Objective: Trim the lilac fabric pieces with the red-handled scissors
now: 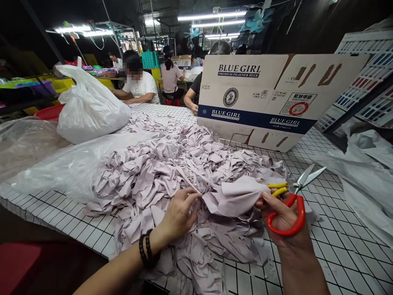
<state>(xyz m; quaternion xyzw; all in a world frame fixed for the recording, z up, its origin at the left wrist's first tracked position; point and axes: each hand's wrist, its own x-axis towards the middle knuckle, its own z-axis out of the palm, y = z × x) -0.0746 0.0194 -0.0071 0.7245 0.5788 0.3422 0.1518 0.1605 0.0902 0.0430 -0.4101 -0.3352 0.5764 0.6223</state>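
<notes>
A large heap of pale lilac fabric pieces (159, 176) lies crumpled in front of me. My left hand (181, 213), with dark beads (146, 248) on the wrist, is at the heap, thumb and forefinger pinched at a fabric edge. A loose fabric piece (235, 196) stretches from there to my right hand (282, 215), whose thumb and fingertips grip its far end. Red-handled scissors (302, 213) hang across my right palm, blades apart and pointing away to the right. Beside their pivot show two yellow handles (278, 188); what tool they belong to is unclear.
A Blue Girl beer carton (245, 98) stands behind the heap. A tied white bag (89, 106) and clear plastic (70, 168) lie left, more plastic sheeting (368, 176) right. The table (362, 241) has a grid-patterned cover. A person in white (143, 88) sits across; others work beyond.
</notes>
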